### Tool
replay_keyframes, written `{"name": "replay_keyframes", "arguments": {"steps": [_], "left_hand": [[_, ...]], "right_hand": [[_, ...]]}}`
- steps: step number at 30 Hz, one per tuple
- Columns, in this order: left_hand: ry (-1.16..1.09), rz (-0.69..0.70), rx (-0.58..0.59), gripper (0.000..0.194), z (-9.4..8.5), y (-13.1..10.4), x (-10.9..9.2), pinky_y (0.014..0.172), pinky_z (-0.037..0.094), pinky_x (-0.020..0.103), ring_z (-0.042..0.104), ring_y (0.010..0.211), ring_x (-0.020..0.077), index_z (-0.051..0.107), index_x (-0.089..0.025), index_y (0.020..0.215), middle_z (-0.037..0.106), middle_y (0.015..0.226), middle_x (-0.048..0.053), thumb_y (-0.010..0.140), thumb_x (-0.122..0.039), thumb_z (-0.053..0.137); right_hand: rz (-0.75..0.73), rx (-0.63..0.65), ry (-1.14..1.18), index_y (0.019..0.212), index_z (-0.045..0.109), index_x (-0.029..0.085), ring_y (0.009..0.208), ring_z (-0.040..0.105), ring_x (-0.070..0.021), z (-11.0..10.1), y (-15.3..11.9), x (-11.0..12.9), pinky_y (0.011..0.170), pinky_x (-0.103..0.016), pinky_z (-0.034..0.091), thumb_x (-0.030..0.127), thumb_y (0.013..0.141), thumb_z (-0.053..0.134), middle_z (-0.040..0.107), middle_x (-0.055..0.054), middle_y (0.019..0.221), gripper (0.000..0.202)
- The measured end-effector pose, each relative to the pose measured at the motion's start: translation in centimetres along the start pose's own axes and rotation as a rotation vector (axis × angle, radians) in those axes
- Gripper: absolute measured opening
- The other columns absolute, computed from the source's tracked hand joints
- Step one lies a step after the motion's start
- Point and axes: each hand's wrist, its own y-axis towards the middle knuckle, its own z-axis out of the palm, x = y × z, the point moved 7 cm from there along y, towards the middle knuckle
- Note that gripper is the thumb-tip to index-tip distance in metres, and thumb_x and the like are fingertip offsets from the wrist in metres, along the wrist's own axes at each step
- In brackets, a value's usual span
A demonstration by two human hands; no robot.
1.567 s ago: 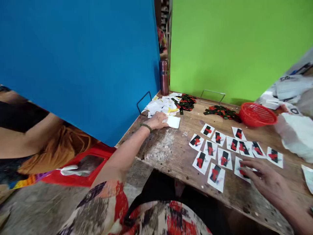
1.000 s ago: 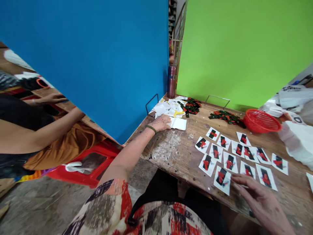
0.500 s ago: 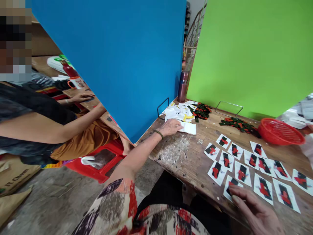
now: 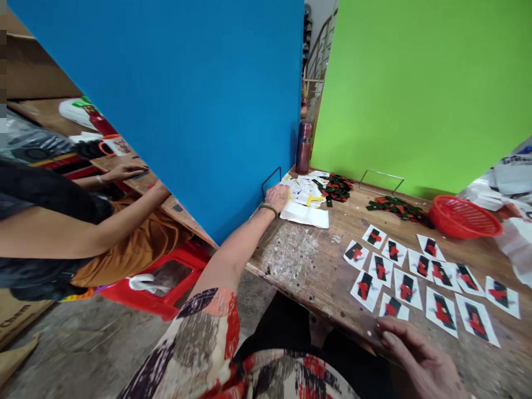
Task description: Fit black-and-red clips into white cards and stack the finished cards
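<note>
My left hand [image 4: 277, 198] reaches to the left edge of a pile of white and yellow paper slips [image 4: 307, 188]. Its fingers are curled, and their tips are hidden. Just in front of it lies a folded white paper [image 4: 305, 215]. My right hand [image 4: 419, 354] hovers at the table's front edge, thumb and forefinger close together; anything between them is too small to make out. Close to its fingertips lies a white card [image 4: 393, 308] bearing a black and red piece. Several similar cards [image 4: 406, 288] are laid out beyond, each with a black and red piece.
Black and red pieces lie in one heap [image 4: 338, 188] by the slips and another heap [image 4: 399, 209] near a red basket [image 4: 461, 217]. A thermos [image 4: 304, 148] stands in the corner between a blue panel [image 4: 187, 100] and a green panel [image 4: 415, 94]. Another person's arm [image 4: 112, 221] is at left.
My left hand has moved off the folded paper, back to the left edge of the slip pile. My right hand has come slightly away from the nearest card. The view has shifted right.
</note>
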Motion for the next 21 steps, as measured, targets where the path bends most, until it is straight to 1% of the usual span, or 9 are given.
{"name": "replay_keyframes", "arguments": {"steps": [2,4,7,10,12,13,16,18,21], "left_hand": [[-0.023,0.020,-0.084,0.032,-1.9,-0.6,-0.3,0.087,0.047,0.031,0.064,0.102,0.0222,0.071,-0.016,0.100,0.069,0.109,0.013,0.095,-0.022,0.040],[-0.115,0.093,-0.202,0.030,-4.0,-2.0,-1.2,0.087,0.048,0.030,0.064,0.101,0.0205,0.071,-0.018,0.100,0.069,0.107,0.010,0.096,-0.024,0.042],[-0.335,0.247,-0.403,0.021,-6.9,-5.8,-3.5,0.088,0.049,0.030,0.065,0.098,0.0198,0.071,-0.019,0.100,0.072,0.101,0.007,0.093,-0.027,0.053],[-0.427,0.351,-0.530,0.021,-8.2,-10.3,-6.1,0.086,0.050,0.031,0.065,0.092,0.0182,0.071,-0.020,0.097,0.072,0.095,0.006,0.094,-0.030,0.053],[-0.406,0.419,-0.576,0.023,-8.2,-13.1,-8.0,0.084,0.049,0.031,0.064,0.089,0.0177,0.073,-0.021,0.094,0.071,0.091,0.006,0.096,-0.029,0.051],[-0.384,0.453,-0.588,0.023,-7.9,-14.4,-9.0,0.082,0.049,0.031,0.064,0.087,0.0177,0.073,-0.021,0.094,0.071,0.089,0.006,0.096,-0.028,0.051],[-0.370,0.547,-0.575,0.023,-6.1,-18.0,-11.5,0.081,0.049,0.032,0.063,0.085,0.0181,0.073,-0.023,0.100,0.071,0.089,0.006,0.095,-0.023,0.051],[-0.432,0.588,-0.530,0.023,-4.7,-20.0,-12.6,0.084,0.050,0.033,0.062,0.090,0.0190,0.072,-0.021,0.106,0.072,0.094,0.007,0.095,-0.021,0.051],[-0.565,0.593,-0.420,0.025,-3.2,-22.1,-13.3,0.094,0.050,0.036,0.063,0.101,0.0197,0.068,-0.020,0.114,0.071,0.106,0.009,0.093,-0.022,0.053]], "right_hand": [[0.018,0.027,0.010,0.081,0.080,0.025,0.075,0.074,-0.0225,0.4,-0.1,0.0,0.075,-0.024,0.060,0.059,0.072,0.071,0.077,-0.006,0.084,0.036],[0.025,0.040,0.028,0.084,0.080,0.025,0.079,0.074,-0.0235,0.8,-0.1,0.2,0.075,-0.025,0.061,0.059,0.073,0.071,0.077,-0.006,0.088,0.036],[0.015,0.050,0.080,0.088,0.078,0.024,0.090,0.072,-0.0248,1.5,0.6,1.7,0.081,-0.028,0.059,0.057,0.076,0.070,0.076,-0.007,0.097,0.036],[0.014,0.107,0.196,0.094,0.075,0.023,0.093,0.070,-0.0234,3.5,2.3,4.3,0.084,-0.032,0.058,0.055,0.077,0.072,0.074,-0.008,0.100,0.036],[0.036,0.134,0.377,0.098,0.071,0.022,0.090,0.068,-0.0218,5.3,3.8,6.4,0.082,-0.035,0.059,0.054,0.076,0.074,0.072,-0.008,0.100,0.039],[0.047,0.131,0.497,0.099,0.069,0.022,0.092,0.067,-0.0220,6.2,4.6,7.3,0.082,-0.036,0.059,0.054,0.074,0.076,0.071,-0.008,0.102,0.042],[0.099,0.140,0.814,0.101,0.064,0.022,0.095,0.065,-0.0211,9.0,6.6,9.1,0.078,-0.036,0.059,0.055,0.068,0.080,0.067,-0.006,0.104,0.050],[0.129,0.132,0.930,0.094,0.062,0.021,0.085,0.063,-0.0178,10.3,7.3,9.1,0.072,-0.032,0.058,0.054,0.065,0.083,0.065,-0.003,0.096,0.048],[0.176,0.058,0.957,0.082,0.059,0.020,0.069,0.058,-0.0130,11.0,7.6,7.4,0.063,-0.027,0.054,0.051,0.060,0.085,0.061,0.001,0.080,0.047]]}}
